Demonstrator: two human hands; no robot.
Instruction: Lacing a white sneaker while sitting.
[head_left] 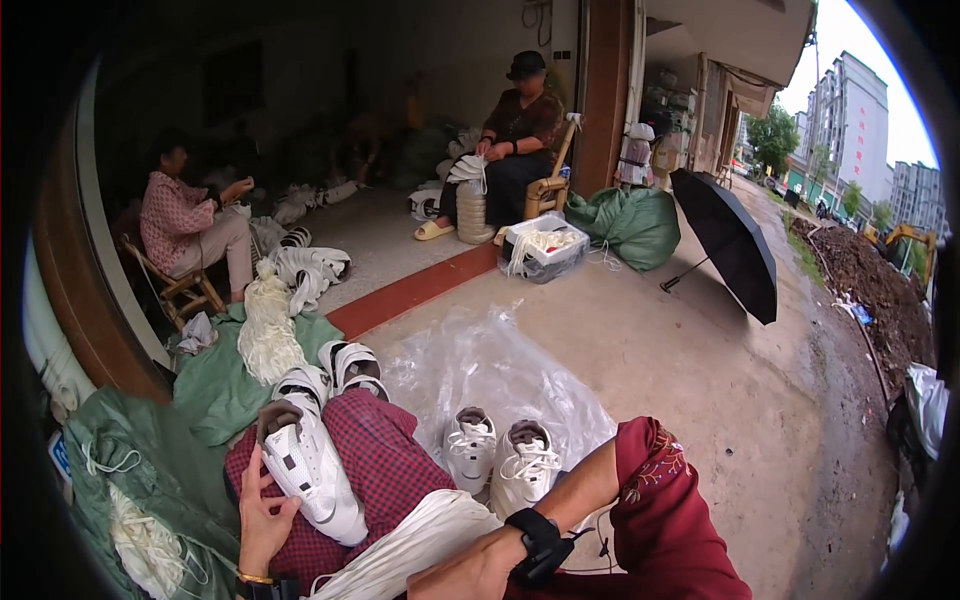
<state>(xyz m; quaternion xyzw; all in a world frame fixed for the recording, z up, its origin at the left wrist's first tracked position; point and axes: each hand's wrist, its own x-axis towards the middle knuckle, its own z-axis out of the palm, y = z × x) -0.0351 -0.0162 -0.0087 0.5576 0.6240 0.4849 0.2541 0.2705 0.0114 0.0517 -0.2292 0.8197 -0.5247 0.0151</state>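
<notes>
My left hand (262, 515) holds a white sneaker (310, 470) on my lap, over red checked trousers (385, 470); the shoe's opening faces up and away. My right hand (470, 570), with a black wrist device, rests on a bundle of white laces (410, 550) lying across my knee. Whether its fingers grip the laces is hidden. Two laced white sneakers (500, 455) stand side by side on a clear plastic sheet (500, 370) just beyond my knees.
More white sneakers (335, 370) and a lace bundle (268, 330) lie on green sacks (215, 385) at left. Two people sit on chairs, one at far left (185, 220), one at the back (515, 140). A clear bin (545, 250), a green bag and an open black umbrella (735, 245) stand on the concrete.
</notes>
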